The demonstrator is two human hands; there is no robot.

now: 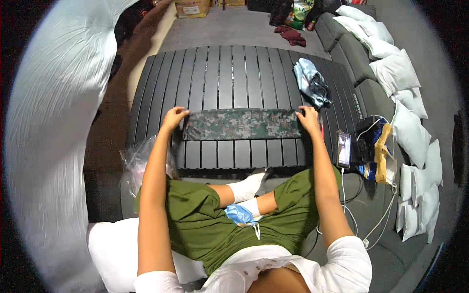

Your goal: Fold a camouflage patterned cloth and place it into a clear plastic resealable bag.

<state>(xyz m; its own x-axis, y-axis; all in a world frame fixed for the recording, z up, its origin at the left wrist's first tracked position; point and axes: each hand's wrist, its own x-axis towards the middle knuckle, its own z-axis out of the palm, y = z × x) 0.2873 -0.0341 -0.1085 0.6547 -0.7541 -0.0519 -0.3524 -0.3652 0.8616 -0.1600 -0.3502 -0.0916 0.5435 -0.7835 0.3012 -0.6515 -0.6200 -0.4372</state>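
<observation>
While each hand point(174, 117) point(309, 118) pins an end, the camouflage cloth point(242, 124) nears the table point(229, 73) edge.

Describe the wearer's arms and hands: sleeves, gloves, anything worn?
Both forearms are bare from above the elbow down. Short white ribbed sleeves cover the upper arms. The left hand and right hand are bare too: no gloves. No watch, ring or band shows on either wrist or hand. No cables or markings on the arms.

I count one folded green camouflage cloth point(242, 124), one dark slatted table point(229, 68), one crumpled light blue garment point(310, 80), one upright phone point(343, 148) and one blue face mask point(240, 214).
</observation>
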